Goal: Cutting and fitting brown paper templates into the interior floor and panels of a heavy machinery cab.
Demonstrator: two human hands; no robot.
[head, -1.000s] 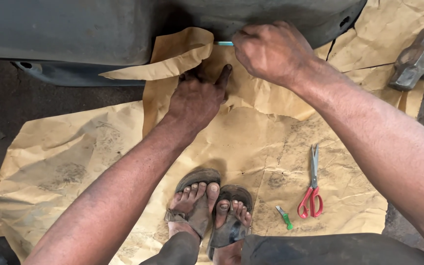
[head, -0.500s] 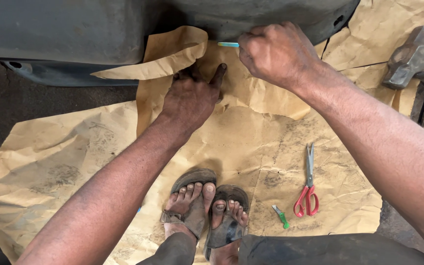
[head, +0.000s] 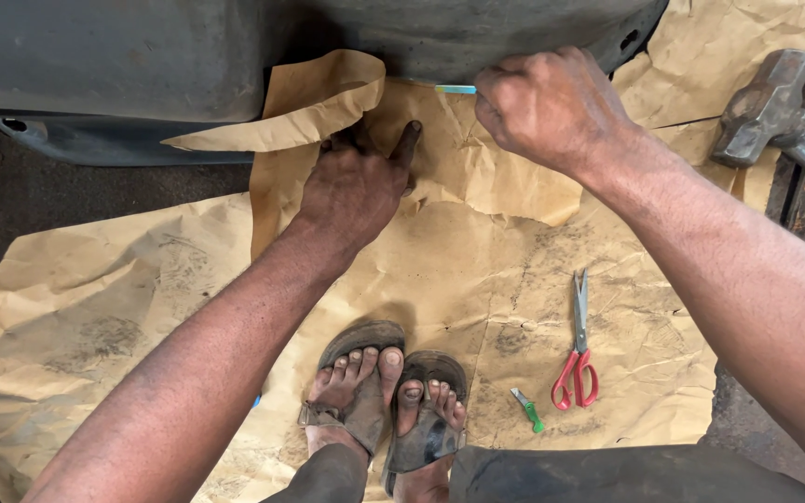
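- The right hand (head: 552, 107) has its grip pinched shut around a thin light-blue tool (head: 456, 89), could be a pen or a small blade, can't tell which. Only a short bit sticks out of the fist, pointing left, so its long axis runs sideways along the lower edge of the dark metal panel (head: 142, 56).
- The tip sits on the brown paper (head: 477, 168) right where the sheet meets the panel, just left of the right grip and just up and right of the left hand's outstretched finger.
- The left hand (head: 351, 191) isn't pinching anything. It's pressed flat on the paper, one finger stretched up toward the tool tip, the other fingers curled under a loose flap of paper (head: 300, 112) that curls away to the left.
- So the right hand is the one on the tool, the left is close below it and holding the sheet down. Both forearms come in from the bottom corners and angle toward each other.
- Well below the right grip, on the paper: red-handled scissors (head: 578, 359) lying lengthwise and a small green thing (head: 528, 410) next to them. A hammer (head: 775, 102) sits off to the right of it. Sandalled feet (head: 388, 396) are down between the arms.
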